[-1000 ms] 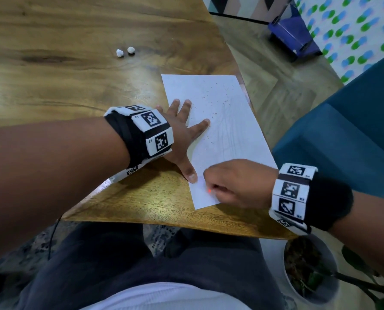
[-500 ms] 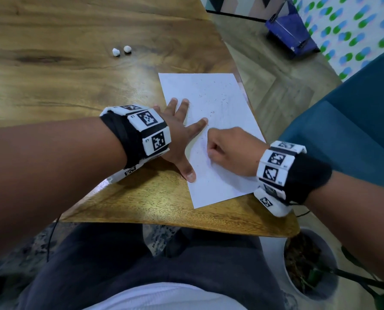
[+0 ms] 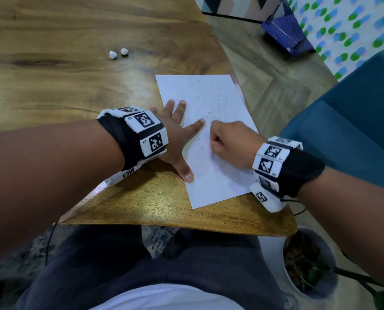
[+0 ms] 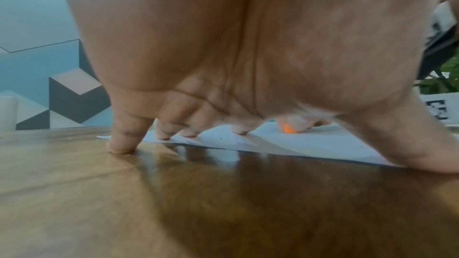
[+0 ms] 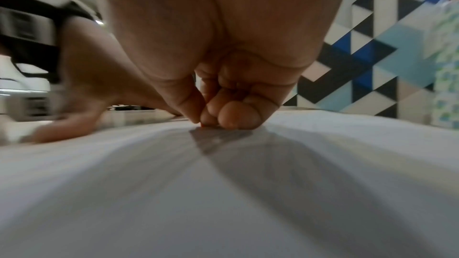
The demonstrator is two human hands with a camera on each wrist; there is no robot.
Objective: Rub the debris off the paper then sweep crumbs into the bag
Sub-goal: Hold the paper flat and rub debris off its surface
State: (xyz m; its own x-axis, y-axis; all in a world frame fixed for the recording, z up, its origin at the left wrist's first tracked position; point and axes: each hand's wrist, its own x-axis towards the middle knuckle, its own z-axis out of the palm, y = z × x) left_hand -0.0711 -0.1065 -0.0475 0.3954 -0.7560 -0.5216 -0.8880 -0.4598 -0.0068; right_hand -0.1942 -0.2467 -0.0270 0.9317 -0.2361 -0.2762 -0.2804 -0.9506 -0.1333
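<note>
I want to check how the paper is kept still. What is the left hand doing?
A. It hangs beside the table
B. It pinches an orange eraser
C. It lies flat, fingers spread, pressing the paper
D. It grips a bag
C: the left hand lies flat with fingers spread on the paper.

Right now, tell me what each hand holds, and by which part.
The right hand pinches a small orange eraser at its top, with the tip on the paper. The left hand holds nothing and presses the paper flat.
</note>
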